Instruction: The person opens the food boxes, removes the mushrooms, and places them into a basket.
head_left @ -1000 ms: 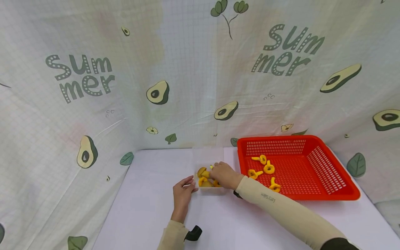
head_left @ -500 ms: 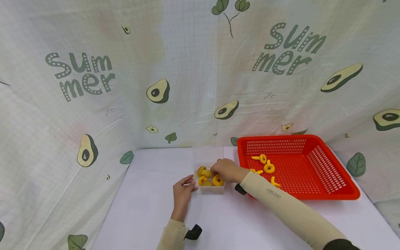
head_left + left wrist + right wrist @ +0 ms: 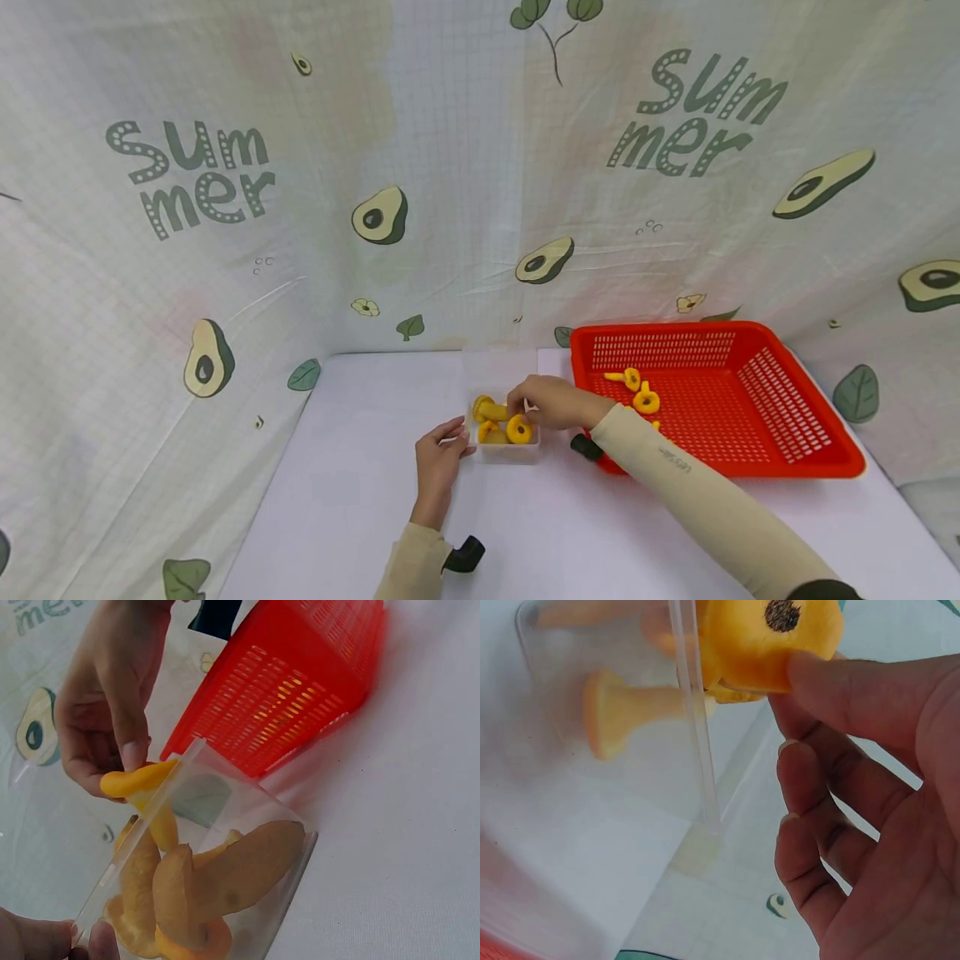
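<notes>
Inside clear box [image 3: 510, 454], yellow mushrooms [image 3: 491, 412]

Around the back, left and right sides of the smooth white desk [image 3: 345, 467], we see a pale, creased fabric curtain [image 3: 450, 100]. Above the desk's back edge, we find printed dark-rimmed avocado halves [image 3: 380, 216], green leaves [image 3: 410, 327] and dotted grey-green "summer" lettering [image 3: 696, 114].
</notes>
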The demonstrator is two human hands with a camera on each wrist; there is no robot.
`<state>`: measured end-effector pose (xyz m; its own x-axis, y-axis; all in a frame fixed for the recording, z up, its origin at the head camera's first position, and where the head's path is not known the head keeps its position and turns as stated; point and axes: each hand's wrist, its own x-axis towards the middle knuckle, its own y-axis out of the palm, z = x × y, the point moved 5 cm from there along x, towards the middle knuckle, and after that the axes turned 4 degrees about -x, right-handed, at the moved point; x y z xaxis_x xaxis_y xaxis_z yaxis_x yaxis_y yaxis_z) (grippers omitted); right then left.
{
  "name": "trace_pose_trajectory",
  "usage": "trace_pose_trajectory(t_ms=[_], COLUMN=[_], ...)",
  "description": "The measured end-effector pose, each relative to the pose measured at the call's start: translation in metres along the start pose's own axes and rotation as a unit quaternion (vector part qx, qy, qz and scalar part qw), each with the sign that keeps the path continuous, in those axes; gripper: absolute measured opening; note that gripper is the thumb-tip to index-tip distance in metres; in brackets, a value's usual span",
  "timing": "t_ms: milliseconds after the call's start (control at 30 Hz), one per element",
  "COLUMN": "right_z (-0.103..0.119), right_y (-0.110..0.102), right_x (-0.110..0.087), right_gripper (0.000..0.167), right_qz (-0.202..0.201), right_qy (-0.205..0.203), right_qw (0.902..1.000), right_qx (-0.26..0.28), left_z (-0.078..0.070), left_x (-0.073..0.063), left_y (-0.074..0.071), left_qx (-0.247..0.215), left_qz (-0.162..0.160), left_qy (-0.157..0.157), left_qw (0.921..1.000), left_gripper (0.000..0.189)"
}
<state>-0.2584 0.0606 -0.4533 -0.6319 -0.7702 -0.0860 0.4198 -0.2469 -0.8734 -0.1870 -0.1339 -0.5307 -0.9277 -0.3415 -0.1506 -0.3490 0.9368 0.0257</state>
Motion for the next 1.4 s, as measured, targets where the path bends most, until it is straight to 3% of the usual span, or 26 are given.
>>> trace_pose_trajectory(t_ms=[133, 300, 667, 1067, 1400], right_z=[0.0, -0.001, 0.001, 0.006, 0.004], right_y=[-0.006, -0.011, -0.022, -0.034, -0.045], right_x=[-0.003, -0.007, -0.017, -0.032, -0.054], right_gripper=[0.015, 0.013, 0.01, 0.013, 0.018], right_qz=[0.003, -0.001, -0.017, -0.099, -0.181], right_qy=[-0.025, -0.025, -0.025, -0.017, -0.039], right_qw=[0.9989, 0.9965, 0.9952, 0.9935, 0.9826], right_qx=[0.039, 0.08, 0.094, 0.053, -0.009], left_z=[-0.001, 0.0, 0.002, -0.001, 0.001], left_x=[-0.001, 0.0, 0.003, 0.0, 0.002], left_y=[0.0, 0.0, -0.001, 0.0, -0.001], left_qx=[0.001, 0.004, -0.008, -0.01, -0.016], left_qz=[0.004, 0.007, 0.005, 0.003, 0.003], left_qy=[-0.002, 0.003, 0.001, 0.001, 0.001], left_qw=[1.0, 1.0, 1.0, 0.9999, 0.9999], left_gripper=[0.03, 0.032, 0.031, 0.031, 0.031])
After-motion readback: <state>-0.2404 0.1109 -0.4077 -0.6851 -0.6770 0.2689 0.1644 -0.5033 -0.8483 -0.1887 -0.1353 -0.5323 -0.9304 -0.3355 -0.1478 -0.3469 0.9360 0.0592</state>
